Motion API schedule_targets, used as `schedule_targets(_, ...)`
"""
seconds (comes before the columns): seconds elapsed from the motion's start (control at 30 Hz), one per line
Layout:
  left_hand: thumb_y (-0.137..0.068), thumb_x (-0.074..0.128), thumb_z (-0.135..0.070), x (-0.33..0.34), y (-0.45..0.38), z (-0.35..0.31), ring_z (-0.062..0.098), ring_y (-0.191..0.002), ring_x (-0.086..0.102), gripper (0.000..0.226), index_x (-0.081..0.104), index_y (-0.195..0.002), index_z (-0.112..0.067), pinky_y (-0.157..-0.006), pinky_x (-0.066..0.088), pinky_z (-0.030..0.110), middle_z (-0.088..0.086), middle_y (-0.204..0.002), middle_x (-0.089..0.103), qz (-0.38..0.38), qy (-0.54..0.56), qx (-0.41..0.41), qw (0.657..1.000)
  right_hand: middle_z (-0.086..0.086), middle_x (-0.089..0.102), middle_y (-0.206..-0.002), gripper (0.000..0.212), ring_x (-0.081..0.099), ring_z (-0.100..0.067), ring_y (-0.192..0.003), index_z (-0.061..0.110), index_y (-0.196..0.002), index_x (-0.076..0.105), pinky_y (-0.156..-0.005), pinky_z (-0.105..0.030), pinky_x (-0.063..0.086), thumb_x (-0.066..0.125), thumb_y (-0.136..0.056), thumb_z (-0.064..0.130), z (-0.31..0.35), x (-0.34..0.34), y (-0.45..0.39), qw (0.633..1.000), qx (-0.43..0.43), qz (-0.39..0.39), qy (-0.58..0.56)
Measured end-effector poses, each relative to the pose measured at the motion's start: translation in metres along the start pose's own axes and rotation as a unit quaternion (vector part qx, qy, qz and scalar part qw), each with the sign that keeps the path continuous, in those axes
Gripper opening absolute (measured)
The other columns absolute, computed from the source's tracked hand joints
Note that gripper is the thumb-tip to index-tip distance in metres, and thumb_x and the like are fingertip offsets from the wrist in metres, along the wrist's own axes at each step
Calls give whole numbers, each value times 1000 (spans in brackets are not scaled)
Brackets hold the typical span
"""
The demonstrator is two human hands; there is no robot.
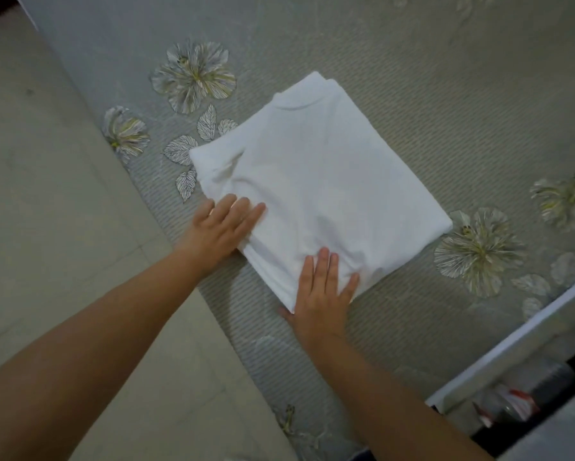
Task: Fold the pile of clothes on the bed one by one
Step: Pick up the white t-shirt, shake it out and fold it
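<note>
A white garment (322, 181) lies folded into a flat square on the grey-green bedspread (412, 78) with flower prints. My left hand (224, 227) rests flat on its near left edge, fingers straight and together. My right hand (319, 294) presses flat on its near corner, fingers spread, thumb on the bedspread beside the cloth. Neither hand grips the fabric. No other clothes are in view.
The bed's edge runs diagonally from upper left to bottom centre, with pale floor tiles (46, 227) to its left. At the lower right stands a white frame edge (512, 344) with a dark gap holding some packets (509, 407).
</note>
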State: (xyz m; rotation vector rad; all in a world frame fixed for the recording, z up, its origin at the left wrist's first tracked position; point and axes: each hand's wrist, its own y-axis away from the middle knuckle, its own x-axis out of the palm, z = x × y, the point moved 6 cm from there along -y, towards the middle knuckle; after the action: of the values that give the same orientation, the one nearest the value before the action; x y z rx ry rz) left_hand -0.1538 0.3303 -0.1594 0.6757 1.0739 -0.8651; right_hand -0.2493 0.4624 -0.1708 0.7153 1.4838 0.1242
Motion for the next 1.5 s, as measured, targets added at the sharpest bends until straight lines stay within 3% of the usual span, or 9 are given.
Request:
schedule_targets(0.13, -82, 38, -9, 7, -10, -11, 33, -116, 54, 46, 53, -125, -1, -94, 45, 44, 18, -125, 57, 15, 67, 58, 996, -14, 68, -109, 53, 64, -27, -103, 8, -102, 71, -78, -56, 50, 84, -54, 26, 1, 3, -9, 998, -15, -62, 28)
schedule_targets(0.3, -97, 26, -13, 40, -16, -13, 22, -143, -8, 60, -9, -145, -11, -111, -12, 32, 9, -155, -11, 204, 120, -1, 972, -9, 73, -92, 29, 70, -20, -86, 9, -86, 75, -77, -42, 55, 72, -58, 16, -1, -9, -16, 990, -59, -124, 7)
schedule_targets(0.43, -90, 41, -11, 20, -22, -10, 36, -132, 36, 44, 43, -134, -5, -109, 25, 42, 24, -142, 36, 153, 187, -69, 968, -2, 70, -62, 49, 67, -13, -57, 8, -63, 72, -59, -18, 51, 82, -20, 28, -14, -30, -20, 992, -95, -75, -34)
schedule_targets(0.6, -71, 41, -5, -34, -33, -17, 34, -62, 67, 29, 68, -73, 6, -57, 55, 38, 22, -73, 68, 46, 181, -32, 982, -11, 60, -110, 16, 58, -26, -100, 11, -99, 50, -67, -26, 28, 50, -84, 7, -62, -54, -23, 981, -153, 52, -105)
schedule_targets(1.0, -49, 69, 21, -277, -205, -91, 49, -87, 63, 46, 64, -95, 17, -68, 46, 63, 35, -99, 63, -73, 116, 75, 988, -36, 50, -123, 64, 53, -44, -114, -19, -120, 47, -102, -48, 38, 69, -60, -13, -316, -204, 18, 962, -53, -240, -119)
schedule_targets(1.13, -66, 43, 1, -359, -284, -145, 35, -80, 69, 35, 70, -87, 8, -63, 54, 47, 23, -89, 70, -118, 52, 119, 984, -37, 63, -95, 60, 65, -48, -84, -21, -98, 60, -73, -60, 48, 74, -39, -20, -427, -239, 33, 948, -33, -289, -131)
schedule_targets(1.27, -61, 53, -1, -433, -356, -205, 32, -81, 69, 32, 71, -87, 7, -64, 55, 44, 21, -89, 71, -181, 14, 150, 972, -36, 43, -130, 59, 45, -45, -122, -16, -127, 41, -106, -51, 30, 58, -70, -13, -538, -273, 47, 949, 1, -301, -98)
schedule_targets(1.4, -70, 47, 4, -504, -433, -266, 35, -91, 67, 34, 67, -97, 8, -73, 53, 46, 23, -99, 68, -231, 18, 137, 963, -32, 66, -95, 61, 66, -43, -85, -18, -95, 64, -69, -55, 51, 78, -37, -15, -654, -316, 64, 934, 27, -354, -35)
schedule_targets(1.5, -74, 63, 7, -538, -498, -295, 40, -118, 50, 55, 45, -125, 12, -99, 39, 47, 32, -128, 48, -243, 41, 116, 962, -30, 67, -96, 59, 67, -41, -87, -16, -96, 64, -70, -54, 51, 80, -39, -13, -726, -347, 63, 918, 59, -392, -3)
